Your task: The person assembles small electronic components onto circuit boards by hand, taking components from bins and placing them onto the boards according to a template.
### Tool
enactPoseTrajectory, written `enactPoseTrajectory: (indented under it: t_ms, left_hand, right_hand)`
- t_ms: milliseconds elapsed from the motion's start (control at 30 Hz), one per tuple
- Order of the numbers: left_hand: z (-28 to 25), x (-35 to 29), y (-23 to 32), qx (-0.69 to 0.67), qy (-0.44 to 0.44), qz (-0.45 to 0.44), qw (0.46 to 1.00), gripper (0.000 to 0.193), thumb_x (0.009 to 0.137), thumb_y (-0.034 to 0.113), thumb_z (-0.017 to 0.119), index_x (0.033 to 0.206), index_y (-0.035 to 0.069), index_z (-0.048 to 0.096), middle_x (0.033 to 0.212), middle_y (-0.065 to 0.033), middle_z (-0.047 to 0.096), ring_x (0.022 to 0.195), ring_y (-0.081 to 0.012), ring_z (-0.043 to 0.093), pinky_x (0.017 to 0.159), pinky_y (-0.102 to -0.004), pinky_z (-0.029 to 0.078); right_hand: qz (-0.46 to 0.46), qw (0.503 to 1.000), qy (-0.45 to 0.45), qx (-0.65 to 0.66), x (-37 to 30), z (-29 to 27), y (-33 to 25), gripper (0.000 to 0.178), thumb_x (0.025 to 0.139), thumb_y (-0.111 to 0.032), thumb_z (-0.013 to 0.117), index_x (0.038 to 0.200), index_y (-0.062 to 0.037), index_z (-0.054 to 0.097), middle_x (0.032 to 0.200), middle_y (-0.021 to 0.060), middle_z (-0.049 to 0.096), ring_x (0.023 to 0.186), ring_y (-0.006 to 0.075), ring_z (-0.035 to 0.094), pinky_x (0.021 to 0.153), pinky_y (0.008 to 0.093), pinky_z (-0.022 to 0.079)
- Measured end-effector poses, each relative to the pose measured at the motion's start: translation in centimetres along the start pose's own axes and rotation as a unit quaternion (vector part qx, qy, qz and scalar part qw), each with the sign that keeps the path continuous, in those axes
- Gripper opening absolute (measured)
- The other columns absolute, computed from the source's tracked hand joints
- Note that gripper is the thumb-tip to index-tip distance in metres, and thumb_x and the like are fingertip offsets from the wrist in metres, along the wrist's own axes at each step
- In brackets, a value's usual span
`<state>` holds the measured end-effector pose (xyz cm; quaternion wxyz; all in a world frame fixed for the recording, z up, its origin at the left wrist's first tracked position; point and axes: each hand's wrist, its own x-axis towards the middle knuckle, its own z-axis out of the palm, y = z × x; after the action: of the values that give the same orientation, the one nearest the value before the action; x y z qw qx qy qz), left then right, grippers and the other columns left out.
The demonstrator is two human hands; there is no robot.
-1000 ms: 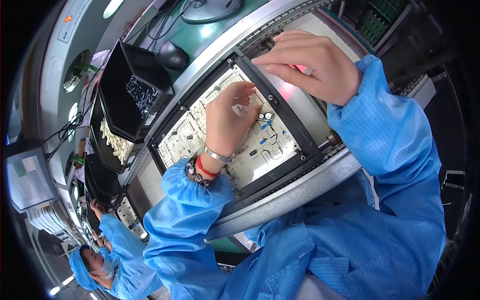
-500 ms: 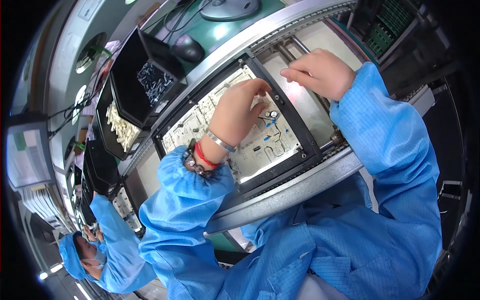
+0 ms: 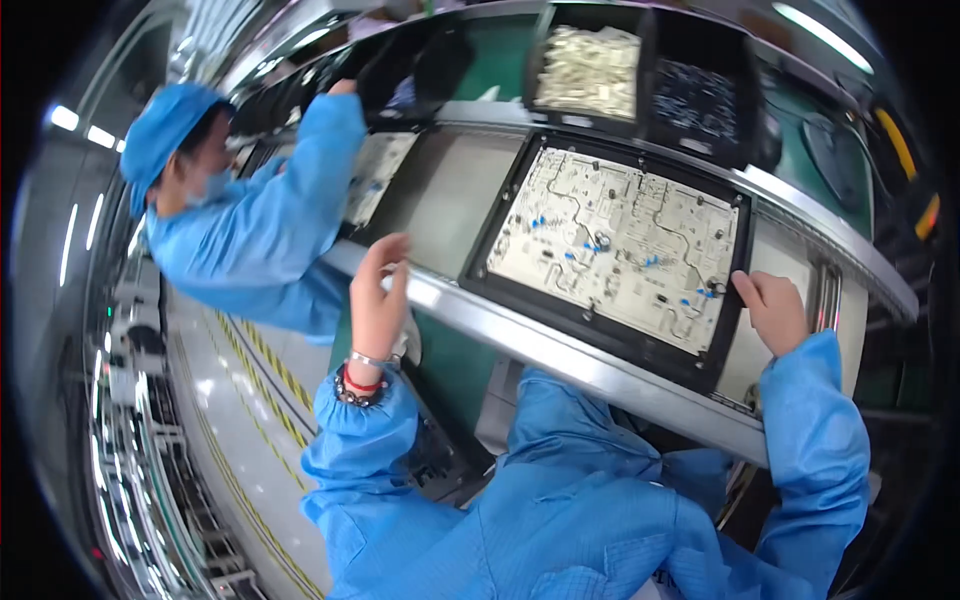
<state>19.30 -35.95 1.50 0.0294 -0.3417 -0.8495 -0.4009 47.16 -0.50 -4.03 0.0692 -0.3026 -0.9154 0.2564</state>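
A pale circuit board with small blue and black parts lies in a black carrier frame on the conveyor in front of me. My right hand is at the frame's right edge, its thumb against the rim and its other fingers curled in; their tips are partly hidden. Left of the frame, over the conveyor's near rail, my left hand is raised and empty. Its fingers point up, a little blurred, with the thumb apart. A metal bangle, a red cord and a dark beaded bracelet circle that wrist.
Behind the board stand a black bin of cream-coloured parts and a black bin of dark blue parts. At left a co-worker in blue reaches over another board. A metal rail runs along the near side.
The view has swung left, bringing the co-worker and floor into sight. My left hand has left its place above the board and moved left. My right hand has come to the frame's edge.
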Motion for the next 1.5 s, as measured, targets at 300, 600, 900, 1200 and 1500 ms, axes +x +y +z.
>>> enactPoseTrajectory:
  t_ms: [300,600,900,1200,1500]
  left_hand:
    - [-9.4,-20.2,-19.5,0.259,-0.127,-0.289,0.913,0.033,0.086,0.030,0.053,0.090,-0.001,0.062,0.094,-0.0230,0.061,0.090,-0.0393,0.056,0.077,-0.0419,0.045]
    - [-8.6,-23.2,-16.6,0.339,-0.006,-0.081,0.937,0.018,0.077,0.019,0.061,0.082,0.002,0.063,0.086,-0.0130,0.062,0.086,-0.0324,0.055,0.073,-0.0390,0.044]
    - [-10.8,-18.3,-1.7,0.346,0.147,0.059,0.925,0.017,0.078,0.014,0.064,0.090,0.002,0.059,0.079,-0.0143,0.056,0.071,-0.0345,0.055,0.060,-0.0389,0.042]
    - [-8.6,-12.1,5.9,0.187,0.240,0.141,0.942,0.016,0.081,0.012,0.063,0.091,-0.001,0.059,0.074,-0.0121,0.055,0.061,-0.0255,0.053,0.057,-0.0285,0.042]
    - [0.1,-2.9,14.2,-0.026,0.022,0.112,0.993,0.023,0.081,0.018,0.063,0.091,-0.003,0.062,0.074,-0.0142,0.062,0.061,-0.0222,0.059,0.058,-0.0287,0.045]
  right_hand:
    - [-0.150,0.976,-0.095,0.126,4.7,6.0,-7.1,0.042,0.091,-0.035,0.046,0.078,0.0022,0.060,0.061,0.0130,0.059,0.055,0.0236,0.057,0.055,0.0352,0.043]
    - [-0.127,0.987,-0.101,0.008,1.7,1.9,-10.2,0.038,0.089,-0.033,0.046,0.073,-0.0026,0.062,0.063,0.0114,0.061,0.060,0.0302,0.059,0.058,0.0388,0.044]
    - [-0.174,0.965,-0.115,0.159,-1.4,2.1,-10.6,0.028,0.091,-0.018,0.049,0.075,0.0026,0.059,0.061,0.0066,0.057,0.058,0.0118,0.055,0.055,0.0258,0.043]
    - [-0.203,0.937,-0.163,0.234,-5.2,0.9,-10.9,0.031,0.093,-0.022,0.046,0.082,0.0034,0.060,0.067,0.0066,0.059,0.065,0.0129,0.055,0.062,0.0260,0.044]
    - [-0.059,0.721,-0.262,0.639,-10.7,-3.5,-12.1,0.059,0.091,-0.046,0.042,0.124,0.0021,0.037,0.111,0.0231,0.054,0.099,0.0335,0.059,0.085,0.0385,0.048]
